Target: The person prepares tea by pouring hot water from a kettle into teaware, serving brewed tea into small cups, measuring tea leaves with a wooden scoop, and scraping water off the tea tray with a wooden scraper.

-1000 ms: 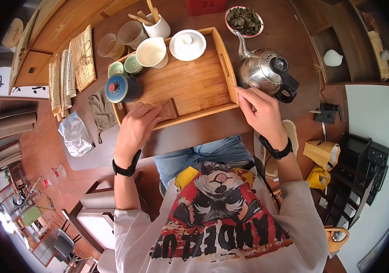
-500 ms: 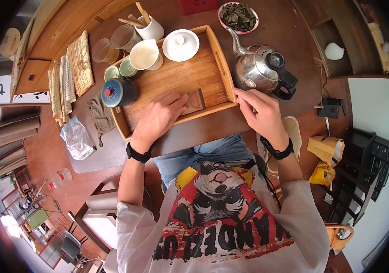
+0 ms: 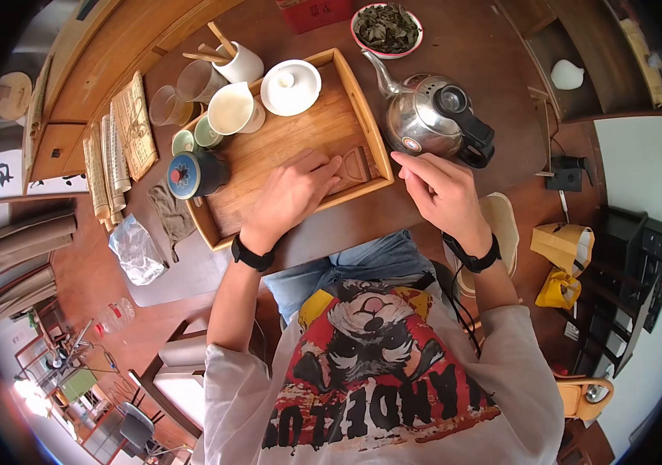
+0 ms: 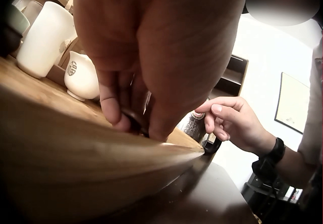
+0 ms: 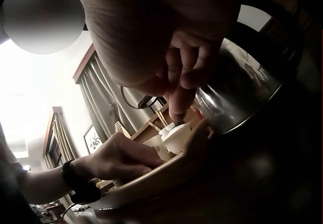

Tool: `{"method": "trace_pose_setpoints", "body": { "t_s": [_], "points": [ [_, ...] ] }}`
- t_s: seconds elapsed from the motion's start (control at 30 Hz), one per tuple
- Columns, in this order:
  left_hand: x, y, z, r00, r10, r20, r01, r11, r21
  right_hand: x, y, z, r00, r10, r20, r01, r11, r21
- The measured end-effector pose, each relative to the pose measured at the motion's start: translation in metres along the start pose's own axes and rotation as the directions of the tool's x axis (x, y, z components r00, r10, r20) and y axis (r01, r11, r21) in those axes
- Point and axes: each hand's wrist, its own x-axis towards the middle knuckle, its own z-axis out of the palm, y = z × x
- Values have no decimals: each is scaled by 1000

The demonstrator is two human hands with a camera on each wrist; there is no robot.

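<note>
A wooden tray [image 3: 269, 167] lies at the table's near edge. Over its front side is my left hand [image 3: 296, 194], fingers bent downward, pinching a small flat brown wooden piece [image 3: 354, 165] close to the tray's front right corner. In the left wrist view the piece [image 4: 134, 119] shows as a dark edge between thumb and fingers. My right hand [image 3: 443, 190] hovers just off the tray's right corner, near the steel kettle [image 3: 428, 116], its fingers loosely curled around nothing. On the tray stand a lidded white bowl [image 3: 291, 87], a white pouring cup [image 3: 234, 108], green cups [image 3: 208, 133] and a blue lidded jar [image 3: 195, 174].
Behind the tray are a white holder with wooden tools [image 3: 239, 63], clear glasses [image 3: 199, 81] and a plate of tea leaves [image 3: 387, 29]. To the left lie rolled papers [image 3: 131, 128], a dark cloth [image 3: 170, 213] and a plastic bag [image 3: 139, 252].
My left hand has slid rightward along the tray's front side with the brown piece, from near the jar to the right corner. My right hand has come slightly away from the tray's corner.
</note>
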Motion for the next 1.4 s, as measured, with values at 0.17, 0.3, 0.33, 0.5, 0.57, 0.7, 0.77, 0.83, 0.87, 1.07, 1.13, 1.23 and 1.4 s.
{"method": "trace_pose_setpoints", "body": {
  "t_s": [0.17,0.3,0.33,0.5,0.57,0.7,0.77,0.83,0.87,1.07,1.13,1.23,1.4],
  "points": [
    [6,5,8,999,15,-42,-16,999,-28,-2,0,-5,1000,-15,-13,14,999,-34],
    [8,4,11,999,-24,-34,21,998,-63,-4,0,-4,1000,10,-8,-10,999,-35],
    [8,5,11,998,-34,-53,28,994,-103,-4,-1,-4,1000,7,-11,-8,999,-35],
    [10,11,19,970,-241,-39,225,943,-244,-4,-2,-5,1000,22,-3,-22,999,-30],
    [10,14,26,956,-280,-82,249,930,-270,-6,-2,-6,1000,25,-5,-25,999,-32],
    [11,17,34,793,-598,113,527,581,-620,-9,-1,-10,999,48,10,-47,998,-51],
    [8,12,41,793,-601,99,493,540,-682,-10,0,-9,999,42,0,-42,998,-49],
    [6,14,43,785,-612,98,455,461,-762,-11,0,-9,999,37,-14,-38,998,-48],
    [5,14,45,787,-610,92,450,467,-761,-11,0,-9,999,43,-17,-44,998,-45],
    [8,15,34,789,-603,116,372,318,-872,-10,1,-12,999,39,-31,-40,999,-33],
    [15,16,18,789,-610,68,289,272,-918,-11,0,-13,998,38,-54,-40,999,-27],
    [38,20,-17,785,-603,-141,161,418,-894,-14,0,-16,998,41,-46,-44,998,-48],
    [108,35,-74,781,-487,-391,126,736,-665,-17,-4,-11,998,51,-45,-53,998,-25]
  ]
}}
